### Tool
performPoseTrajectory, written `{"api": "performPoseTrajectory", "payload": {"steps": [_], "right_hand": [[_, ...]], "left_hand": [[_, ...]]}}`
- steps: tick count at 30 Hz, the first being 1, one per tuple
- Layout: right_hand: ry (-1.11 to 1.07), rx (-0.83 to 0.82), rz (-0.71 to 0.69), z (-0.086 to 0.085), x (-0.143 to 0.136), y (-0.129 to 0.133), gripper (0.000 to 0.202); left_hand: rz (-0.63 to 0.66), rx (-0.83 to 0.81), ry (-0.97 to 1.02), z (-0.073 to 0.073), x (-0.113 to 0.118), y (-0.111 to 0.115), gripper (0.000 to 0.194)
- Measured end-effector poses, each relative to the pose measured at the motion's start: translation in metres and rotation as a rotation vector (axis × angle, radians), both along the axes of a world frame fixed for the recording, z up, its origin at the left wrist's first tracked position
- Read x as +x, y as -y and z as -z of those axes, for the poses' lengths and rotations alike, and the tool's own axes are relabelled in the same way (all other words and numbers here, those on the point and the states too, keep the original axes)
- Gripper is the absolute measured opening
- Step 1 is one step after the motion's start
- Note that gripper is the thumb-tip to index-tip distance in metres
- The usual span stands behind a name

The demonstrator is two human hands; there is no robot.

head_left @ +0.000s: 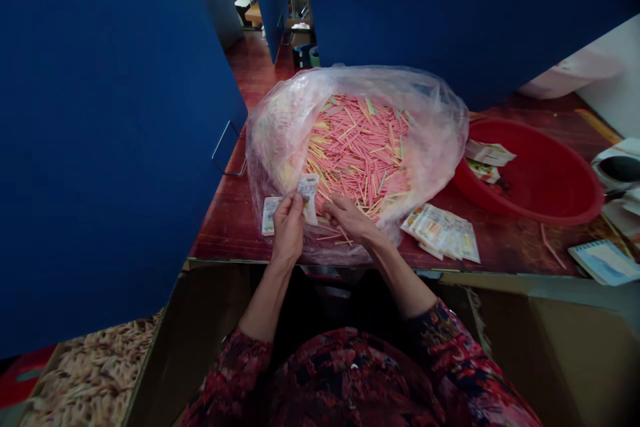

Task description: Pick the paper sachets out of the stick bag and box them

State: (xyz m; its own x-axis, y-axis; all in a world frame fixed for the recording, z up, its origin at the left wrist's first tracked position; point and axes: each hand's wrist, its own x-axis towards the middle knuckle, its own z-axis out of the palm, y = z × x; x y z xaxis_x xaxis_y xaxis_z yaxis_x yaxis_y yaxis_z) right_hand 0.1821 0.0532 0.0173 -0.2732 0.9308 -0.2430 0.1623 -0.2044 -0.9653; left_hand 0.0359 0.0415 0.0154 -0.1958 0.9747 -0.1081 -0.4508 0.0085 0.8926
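My left hand (289,230) pinches a small printed packet (309,199) upright between thumb and fingers, in front of the bag. My right hand (351,219) is closed just right of the packet, over the bag's near edge; what its fingers hold, if anything, I cannot make out. A large clear plastic bag (435,137) lies wide open on the table, full of thin pink, yellow and a few green sticks (357,147). Several loose sticks (340,237) lie at its front. More printed packets (269,217) rest left of my left hand, and a fanned pile of packets (447,233) lies to the right.
A red basin (555,177) with a few packets inside stands on the right. Near the table's right front is a spiral notebook (605,260). Blue panels (110,113) with wire handles wall in the left and back. The table's front edge (225,260) runs below my hands.
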Motion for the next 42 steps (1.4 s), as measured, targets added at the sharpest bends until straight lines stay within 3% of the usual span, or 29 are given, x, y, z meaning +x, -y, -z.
{"api": "performPoseTrajectory", "payload": {"steps": [3, 6, 10, 13, 20, 22, 26, 29, 31, 34, 38, 40, 42], "right_hand": [[-0.378, -0.241, -0.086, -0.005, -0.009, 0.01, 0.025], [-0.566, -0.377, -0.148, -0.005, -0.013, 0.015, 0.034], [-0.569, -0.416, -0.178, 0.003, -0.012, 0.017, 0.04], [-0.567, -0.414, -0.176, 0.009, -0.012, 0.018, 0.041], [-0.566, -0.388, -0.194, 0.004, -0.009, 0.022, 0.038], [-0.543, -0.321, -0.113, 0.002, -0.009, 0.021, 0.038], [-0.318, 0.106, 0.217, 0.003, -0.01, 0.017, 0.029], [-0.094, 0.28, 0.287, 0.011, -0.011, 0.016, 0.014], [0.026, 0.322, 0.293, 0.021, -0.012, 0.017, 0.012], [0.154, 0.384, 0.269, 0.036, -0.011, 0.022, 0.03], [0.141, 0.442, 0.172, 0.047, -0.011, 0.024, 0.026], [0.063, 0.384, 0.222, 0.047, -0.011, 0.021, 0.02], [-0.095, 0.269, 0.372, 0.044, -0.011, 0.015, 0.013]], "left_hand": [[0.099, -0.066, 0.117, -0.007, 0.014, -0.009, 0.039], [0.191, -0.164, 0.086, -0.008, 0.017, -0.004, 0.04], [0.275, -0.204, 0.06, -0.007, 0.013, 0.008, 0.042], [0.267, -0.201, 0.087, -0.005, 0.009, 0.011, 0.043], [0.324, -0.21, 0.028, 0.003, 0.007, 0.011, 0.038], [0.275, -0.187, 0.054, 0.003, 0.006, 0.009, 0.036], [0.07, -0.104, 0.085, 0.0, -0.002, 0.007, 0.032], [0.014, -0.11, 0.038, -0.001, -0.011, 0.011, 0.032], [-0.01, -0.125, 0.008, 0.001, -0.016, 0.016, 0.034], [-0.05, -0.12, -0.01, 0.004, -0.02, 0.022, 0.034], [-0.045, -0.1, -0.059, 0.009, -0.021, 0.029, 0.033], [-0.023, -0.091, -0.173, 0.011, -0.022, 0.031, 0.034], [0.005, -0.088, -0.318, 0.012, -0.022, 0.034, 0.033]]}}
